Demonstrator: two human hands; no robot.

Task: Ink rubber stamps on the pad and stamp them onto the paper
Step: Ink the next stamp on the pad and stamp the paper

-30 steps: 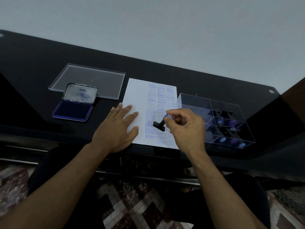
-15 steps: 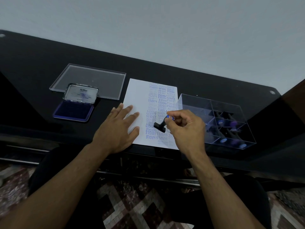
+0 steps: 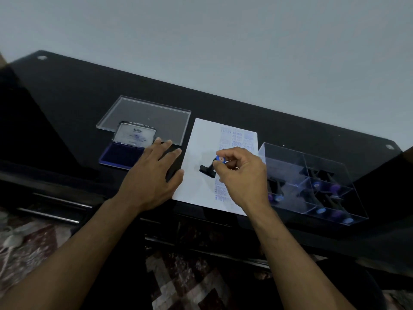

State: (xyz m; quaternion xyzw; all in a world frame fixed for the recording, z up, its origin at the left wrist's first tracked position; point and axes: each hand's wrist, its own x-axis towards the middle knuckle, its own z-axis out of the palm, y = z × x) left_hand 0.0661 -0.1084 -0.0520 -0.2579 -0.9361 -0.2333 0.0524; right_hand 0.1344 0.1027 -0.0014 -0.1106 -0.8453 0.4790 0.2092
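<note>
The right hand [image 3: 242, 175] pinches the blue-capped knob of a black rubber stamp [image 3: 209, 169] in a fingertip grip, holding it tilted over the white sheet of paper [image 3: 199, 153], apparently just above it. The left hand [image 3: 152, 175], fingers spread and holding nothing, lies beside the sheet's left edge on the glossy black table [image 3: 67, 104], probably to free the way toward the open blue ink pad [image 3: 121, 154] just beyond its fingertips. Farther right, a clear compartmented box [image 3: 312, 184] keeps spare stamps within reach. Behind the pad lies a clear flat lid [image 3: 152, 117].
</note>
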